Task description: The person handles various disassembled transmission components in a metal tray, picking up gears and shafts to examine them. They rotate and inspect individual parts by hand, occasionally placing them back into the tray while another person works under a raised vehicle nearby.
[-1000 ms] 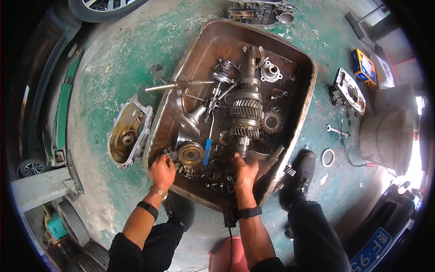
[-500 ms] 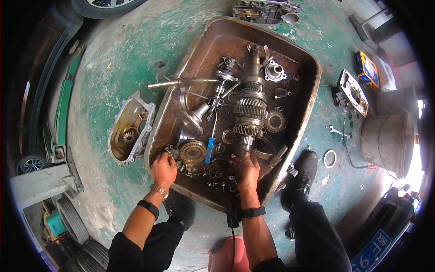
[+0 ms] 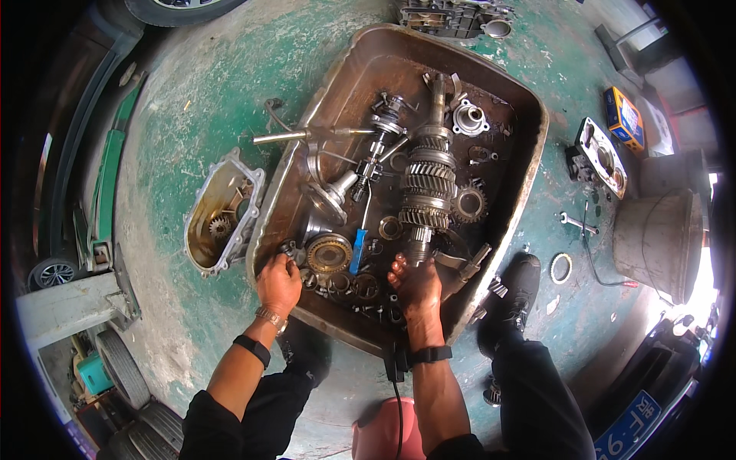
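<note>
A long gear shaft (image 3: 429,178) with several helical gears lies in the brown metal tray (image 3: 502,244). My right hand (image 3: 418,289) is closed round the shaft's near end. At the tray's near-left corner, my left hand (image 3: 277,284) has its fingers curled over the rim. A small metal part (image 3: 288,248) shows at its fingertips; what that hand grips is hidden. Just to its right sits a brass-coloured ring gear (image 3: 330,253). Between the hands lies a screwdriver with a blue handle (image 3: 358,251). A second, thinner shaft (image 3: 371,165) rests left of the gear shaft.
A flanged metal hub (image 3: 469,119) and a loose gear (image 3: 470,204) lie on the tray's right side. An open gearbox cover (image 3: 222,215) stands outside on the left. To the right are a wrench (image 3: 576,223), a metal ring (image 3: 561,267) and a grey bucket (image 3: 658,239).
The tray and its parts appear slightly further right and higher in the picture. My right hand stays at the gear shaft's end, its fingers slightly shifted; my left hand keeps its place.
</note>
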Demonstrator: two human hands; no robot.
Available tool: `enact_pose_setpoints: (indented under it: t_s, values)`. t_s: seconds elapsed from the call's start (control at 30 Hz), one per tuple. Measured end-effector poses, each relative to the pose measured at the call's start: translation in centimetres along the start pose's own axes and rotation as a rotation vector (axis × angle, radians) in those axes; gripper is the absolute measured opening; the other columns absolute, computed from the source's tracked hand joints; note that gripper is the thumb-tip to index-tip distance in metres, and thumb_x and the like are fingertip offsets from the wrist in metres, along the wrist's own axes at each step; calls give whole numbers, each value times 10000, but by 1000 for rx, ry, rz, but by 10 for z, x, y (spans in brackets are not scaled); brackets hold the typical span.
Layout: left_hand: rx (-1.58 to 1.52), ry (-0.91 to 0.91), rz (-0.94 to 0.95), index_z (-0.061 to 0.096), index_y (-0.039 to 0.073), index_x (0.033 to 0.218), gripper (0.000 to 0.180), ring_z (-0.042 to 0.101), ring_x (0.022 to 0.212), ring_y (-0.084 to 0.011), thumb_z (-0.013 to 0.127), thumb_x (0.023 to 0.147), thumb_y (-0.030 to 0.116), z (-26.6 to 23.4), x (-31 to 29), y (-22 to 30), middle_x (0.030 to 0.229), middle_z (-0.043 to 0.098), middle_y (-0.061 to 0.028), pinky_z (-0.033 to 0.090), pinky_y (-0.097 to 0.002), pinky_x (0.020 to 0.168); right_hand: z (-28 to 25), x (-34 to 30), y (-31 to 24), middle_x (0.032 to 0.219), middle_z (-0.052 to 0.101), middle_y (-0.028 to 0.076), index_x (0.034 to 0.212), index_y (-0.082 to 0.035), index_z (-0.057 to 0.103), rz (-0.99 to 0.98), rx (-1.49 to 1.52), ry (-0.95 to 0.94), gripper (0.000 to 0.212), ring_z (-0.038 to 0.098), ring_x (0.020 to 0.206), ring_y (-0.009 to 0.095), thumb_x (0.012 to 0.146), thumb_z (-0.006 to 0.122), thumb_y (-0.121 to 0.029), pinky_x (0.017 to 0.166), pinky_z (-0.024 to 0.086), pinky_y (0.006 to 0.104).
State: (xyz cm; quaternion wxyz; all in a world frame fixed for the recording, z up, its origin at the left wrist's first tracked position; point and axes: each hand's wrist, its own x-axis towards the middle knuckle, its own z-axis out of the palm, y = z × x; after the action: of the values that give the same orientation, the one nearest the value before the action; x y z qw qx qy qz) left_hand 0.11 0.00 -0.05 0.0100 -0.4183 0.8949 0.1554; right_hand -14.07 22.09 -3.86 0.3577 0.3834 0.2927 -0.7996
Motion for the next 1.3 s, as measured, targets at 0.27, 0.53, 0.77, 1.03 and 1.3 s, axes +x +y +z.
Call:
enact_pose_setpoints:
  t_s: [0.27,0.53,0.77,1.03,1.3]
  values:
    - [-1,9,15,626,28,892,136,618,808,-431,615,852,158,0,0,0,901,648,-200,492,-525,703,-11,-2,7,978,595,110,1139,-78,525,-110,47,67,445,585,828,254,1037,331,-465,757,507,410]
    - [-28,87,62,618,22,847,117,609,743,-430,620,847,139,2,0,0,824,640,-198,474,-523,651,-12,-2,11,912,617,82,1051,-85,551,-219,-46,120,257,622,846,254,987,548,-335,739,516,401]
    - [-26,99,68,622,22,853,127,612,757,-429,620,846,149,0,0,1,840,644,-195,483,-519,664,-13,2,7,910,627,106,1068,-72,550,-75,-21,-3,376,618,815,251,1019,425,-423,736,515,416]
    - [-26,89,52,622,32,849,122,611,753,-424,611,851,154,3,0,-2,831,640,-188,483,-516,666,-12,-2,10,934,619,96,1045,-68,549,-134,61,137,339,617,821,259,994,510,-401,732,514,416]
    - [-7,52,31,618,27,859,135,608,763,-423,608,854,161,1,0,0,831,633,-190,479,-521,683,-11,2,9,928,632,85,1039,-61,564,-267,-213,131,284,631,819,224,975,582,-338,691,520,370]
